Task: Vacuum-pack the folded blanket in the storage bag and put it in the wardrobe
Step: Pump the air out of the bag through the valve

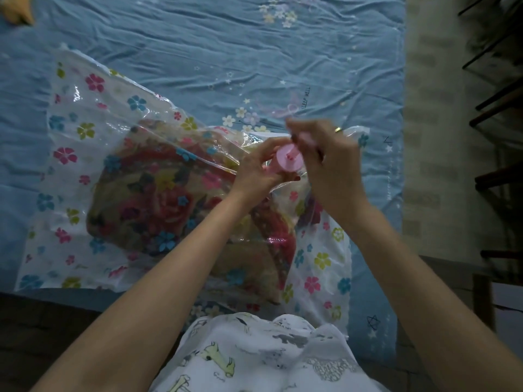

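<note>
Bag: storage bag, clear with printed flowers, lies flat on the blue bedsheet, long axis running left to right, slightly skewed.
Blanket: folded blanket sits inside, toward the bag's right half.
Valve: pink valve on top, facing up.
Left hand: fingers curled round the valve.
Right hand: fingers pinching a pink piece (blurred) above it.
Room: open sheet beyond; bed edge at right.
</note>
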